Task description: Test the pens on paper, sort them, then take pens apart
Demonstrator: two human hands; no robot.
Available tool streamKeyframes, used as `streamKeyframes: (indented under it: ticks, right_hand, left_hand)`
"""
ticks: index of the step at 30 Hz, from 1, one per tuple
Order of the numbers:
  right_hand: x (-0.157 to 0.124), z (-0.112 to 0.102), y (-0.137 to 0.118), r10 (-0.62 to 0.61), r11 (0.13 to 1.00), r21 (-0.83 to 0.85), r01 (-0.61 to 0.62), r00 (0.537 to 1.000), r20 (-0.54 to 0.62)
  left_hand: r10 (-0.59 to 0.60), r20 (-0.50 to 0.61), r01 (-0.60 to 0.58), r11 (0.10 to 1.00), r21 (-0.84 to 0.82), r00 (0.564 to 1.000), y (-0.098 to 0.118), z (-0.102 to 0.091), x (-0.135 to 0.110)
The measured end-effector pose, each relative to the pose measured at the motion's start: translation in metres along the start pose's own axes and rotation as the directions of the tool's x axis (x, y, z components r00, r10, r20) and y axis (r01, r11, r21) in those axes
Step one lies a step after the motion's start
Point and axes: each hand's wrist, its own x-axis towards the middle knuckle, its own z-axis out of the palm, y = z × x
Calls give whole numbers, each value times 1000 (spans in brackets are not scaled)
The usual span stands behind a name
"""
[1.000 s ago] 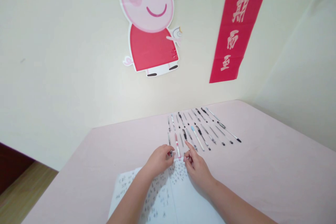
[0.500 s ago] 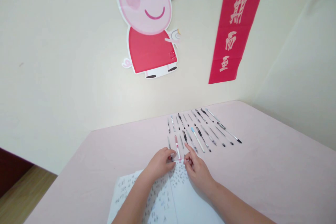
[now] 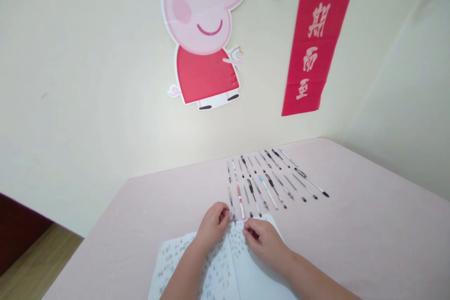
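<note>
My left hand [image 3: 213,225] has its fingers curled together beside the lower end of a slim grey pen [image 3: 230,197]. Whether it touches that pen I cannot tell. My right hand [image 3: 263,239] is curled over the open notebook [image 3: 248,267], its fingertips close to the lower end of a pink-and-white pen [image 3: 240,199]. Nothing shows between its fingers. Beyond the hands, several pens and refills lie in two rows, among them a light blue pen [image 3: 267,191], a black-gripped pen [image 3: 276,190] and a long clear pen with a black cap [image 3: 311,183].
A pink-covered table [image 3: 147,206] meets the wall at the back. On the wall hang a pig cutout [image 3: 207,72] and a red banner [image 3: 309,47]. Handwriting covers the notebook's left page. Wooden floor [image 3: 45,262] shows at the lower left.
My right hand has drawn back toward the notebook, and its outstretched index finger has curled in. My left hand's fingers have closed somewhat beside the grey pen. The camera view has tilted slightly upward.
</note>
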Motion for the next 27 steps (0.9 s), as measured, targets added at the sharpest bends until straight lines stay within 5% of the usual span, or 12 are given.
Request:
streamKeyframes:
  ticks: [27]
  right_hand:
    - [-3,3,2,5,994,-106,6,995,102]
  left_hand:
    - [60,-9,-60,998,14,998,-5,4,3]
